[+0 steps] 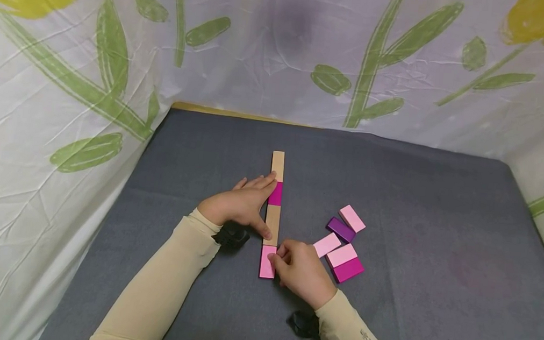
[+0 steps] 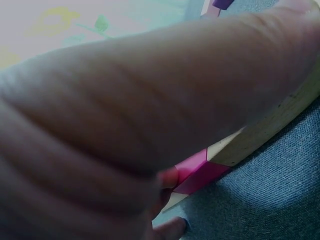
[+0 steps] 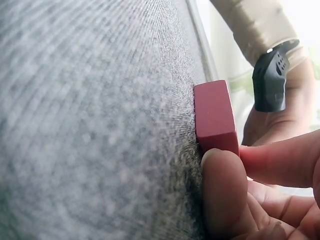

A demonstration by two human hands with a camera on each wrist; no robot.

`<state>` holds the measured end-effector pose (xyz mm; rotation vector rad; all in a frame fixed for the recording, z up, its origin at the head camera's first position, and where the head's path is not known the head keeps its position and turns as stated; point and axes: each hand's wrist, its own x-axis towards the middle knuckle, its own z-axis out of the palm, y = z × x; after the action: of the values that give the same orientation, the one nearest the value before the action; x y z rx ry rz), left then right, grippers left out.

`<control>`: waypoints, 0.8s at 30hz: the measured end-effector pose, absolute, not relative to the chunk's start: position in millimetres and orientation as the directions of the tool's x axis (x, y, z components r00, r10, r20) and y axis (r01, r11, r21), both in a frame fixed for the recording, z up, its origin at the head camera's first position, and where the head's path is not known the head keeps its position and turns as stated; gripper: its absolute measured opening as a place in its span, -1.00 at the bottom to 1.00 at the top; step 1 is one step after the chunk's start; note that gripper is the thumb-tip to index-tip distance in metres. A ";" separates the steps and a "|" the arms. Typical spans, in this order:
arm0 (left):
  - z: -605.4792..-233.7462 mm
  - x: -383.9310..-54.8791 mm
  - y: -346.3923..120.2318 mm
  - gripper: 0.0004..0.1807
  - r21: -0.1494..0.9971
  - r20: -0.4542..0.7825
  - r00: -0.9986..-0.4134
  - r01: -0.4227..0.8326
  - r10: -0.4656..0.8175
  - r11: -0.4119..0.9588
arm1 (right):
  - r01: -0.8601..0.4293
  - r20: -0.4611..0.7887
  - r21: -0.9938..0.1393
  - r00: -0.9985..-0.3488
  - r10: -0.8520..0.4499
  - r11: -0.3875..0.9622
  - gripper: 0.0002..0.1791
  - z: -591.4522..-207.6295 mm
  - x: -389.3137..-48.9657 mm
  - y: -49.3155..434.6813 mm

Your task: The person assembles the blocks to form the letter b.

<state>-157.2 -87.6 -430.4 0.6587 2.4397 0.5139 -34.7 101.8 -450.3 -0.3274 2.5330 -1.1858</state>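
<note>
A straight row of blocks runs away from me on the table: a far tan block (image 1: 278,162), a magenta block (image 1: 276,194), a nearer tan block (image 1: 273,218) and a pink block (image 1: 265,269) at the near end. My left hand (image 1: 242,204) lies spread along the row's left side, its thumb on the nearer tan block and fingertips by the magenta one. With thumb and finger, my right hand (image 1: 304,270) pinches the pink block, whose end (image 3: 215,110) shows in the right wrist view. In the left wrist view the thumb hides much of the row.
Right of the row lie loose blocks: several light pink (image 1: 352,218), one purple (image 1: 341,230) and one magenta (image 1: 348,270). The right hand partly covers one. Dark grey cloth (image 1: 439,260) covers the table, and a flower-painted white curtain (image 1: 273,46) hangs behind.
</note>
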 end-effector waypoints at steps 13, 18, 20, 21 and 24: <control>-431.3 -158.3 -88.7 0.54 0.492 -0.408 -0.725 0.337 0.555 0.803 | -0.085 -0.163 -0.778 -0.930 -0.330 0.623 -0.73 -449.6 -34.5 102.9; -431.3 -158.5 -88.5 0.54 0.488 -0.409 -0.723 0.341 0.556 0.803 | -0.081 -0.170 -0.752 -0.935 -0.312 0.654 -0.75 -443.5 -35.5 107.6; -431.1 -158.5 -88.4 0.53 0.486 -0.413 -0.721 0.342 0.556 0.804 | -0.090 -0.154 -0.728 -0.944 -0.290 0.680 -0.82 -440.1 -37.6 111.5; -430.9 -158.5 -88.4 0.53 0.486 -0.413 -0.721 0.342 0.557 0.804 | -0.095 -0.145 -0.711 -0.950 -0.277 0.697 -0.85 -438.1 -39.1 113.9; -430.2 -158.5 -88.7 0.52 0.487 -0.416 -0.720 0.339 0.555 0.805 | -0.097 -0.117 -0.666 -0.965 -0.233 0.740 -0.91 -431.9 -45.2 123.3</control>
<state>-158.5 -88.7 -430.2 0.6604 2.4313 0.5136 -45.2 123.3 -431.9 -0.2635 2.7470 -1.0356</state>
